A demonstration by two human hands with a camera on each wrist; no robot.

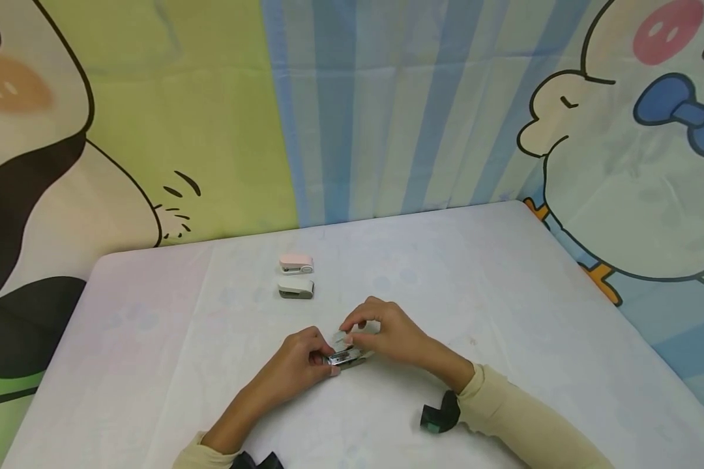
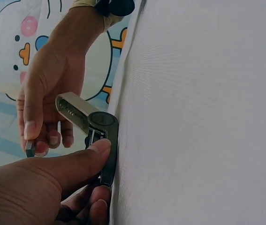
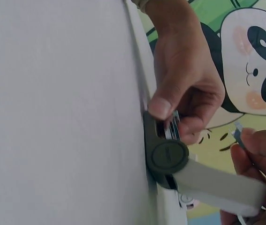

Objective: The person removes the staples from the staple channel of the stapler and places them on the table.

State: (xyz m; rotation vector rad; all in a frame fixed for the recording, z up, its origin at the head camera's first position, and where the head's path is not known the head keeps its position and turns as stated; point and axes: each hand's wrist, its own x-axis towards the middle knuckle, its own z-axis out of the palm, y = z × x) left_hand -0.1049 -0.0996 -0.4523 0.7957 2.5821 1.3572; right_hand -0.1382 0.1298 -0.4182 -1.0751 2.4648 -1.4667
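An opened stapler (image 1: 346, 357) lies on the table, its grey base (image 3: 152, 140) low and its whitish top arm (image 2: 74, 110) swung far back from the metal magazine (image 3: 172, 126). My left hand (image 1: 299, 358) grips the base's front end, with the thumb beside the magazine. Above and to the right, my right hand (image 1: 396, 332) pinches a short grey strip of staples (image 2: 30, 148) between thumb and fingertip. That strip (image 3: 237, 133) is apart from the magazine in both wrist views. In the right wrist view the top arm partly covers the right hand's fingers.
Farther back on the white table (image 1: 475, 280) stand two more staplers, a pink one (image 1: 296, 263) and a white-and-grey one (image 1: 296, 288). A cartoon-printed cloth (image 1: 387, 98) hangs behind the table. Black straps (image 1: 440, 413) sit by the wrists.
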